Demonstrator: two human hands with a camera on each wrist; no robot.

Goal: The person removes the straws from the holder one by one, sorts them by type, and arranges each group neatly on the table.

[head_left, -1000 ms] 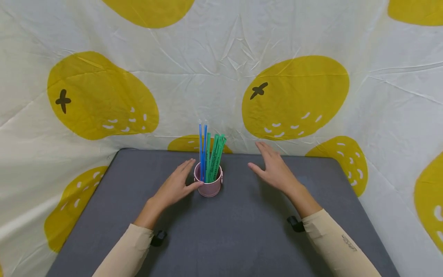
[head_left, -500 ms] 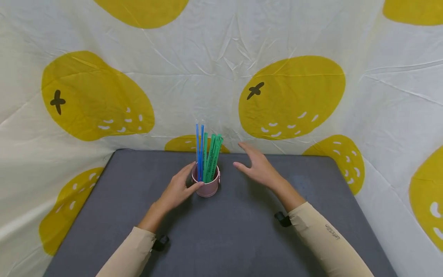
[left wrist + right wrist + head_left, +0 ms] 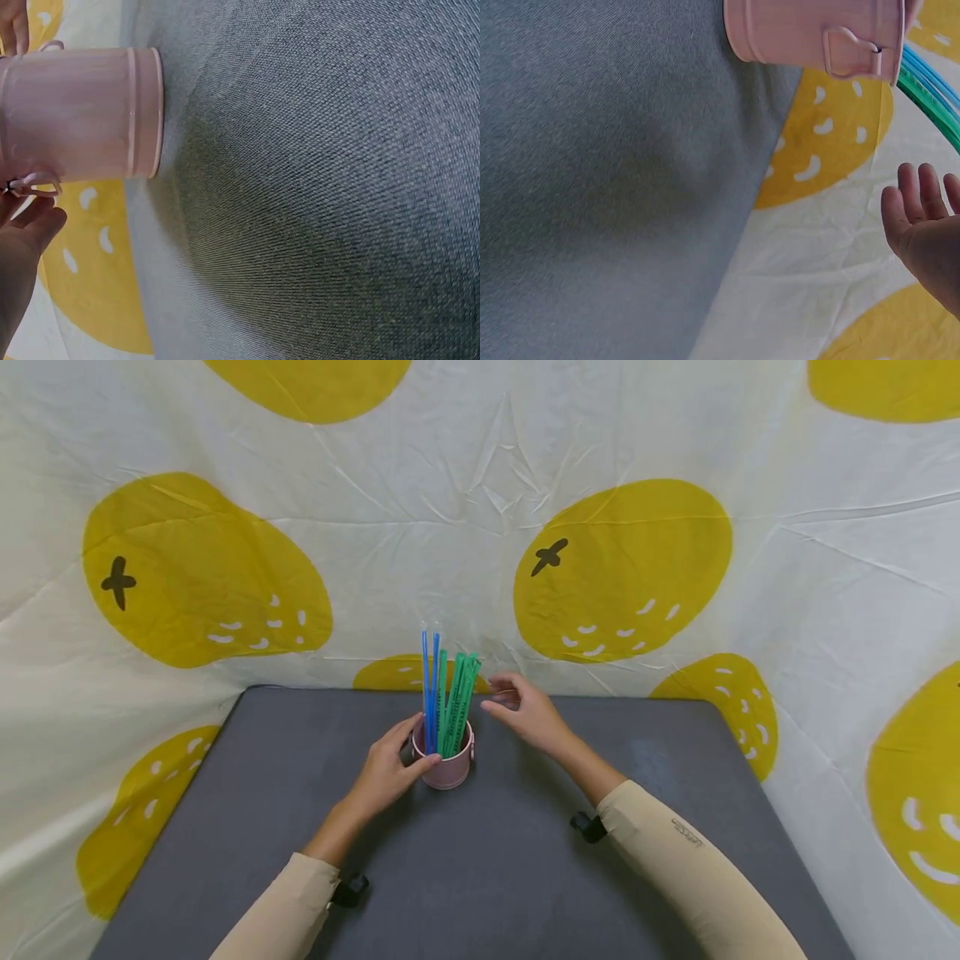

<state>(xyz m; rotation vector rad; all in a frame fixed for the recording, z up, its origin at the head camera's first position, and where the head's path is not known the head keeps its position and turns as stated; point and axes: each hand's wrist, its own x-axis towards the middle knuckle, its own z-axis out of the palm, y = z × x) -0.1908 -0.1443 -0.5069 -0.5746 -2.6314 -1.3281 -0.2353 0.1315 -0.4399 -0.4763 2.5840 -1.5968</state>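
A small pink bucket stands upright on the dark grey table, its side handle showing in the right wrist view. Out of it rise slim blue straws in clear wrapping and several green straws with dark print. My left hand holds the bucket's left side, thumb at the front rim and fingers behind; in the left wrist view its fingertips lie by a handle. To the right of the green straws is my right hand, fingers loosely bent, apart from the straws, holding nothing.
The grey tabletop reaches back to a white cloth with big yellow fruit prints, which hangs behind and at both sides. Each wrist carries a small black camera.
My right hand has moved left toward the straws, its fingers bending more. My left hand has drawn in against the bucket. The bucket stays in place, and the head view has shifted slightly.
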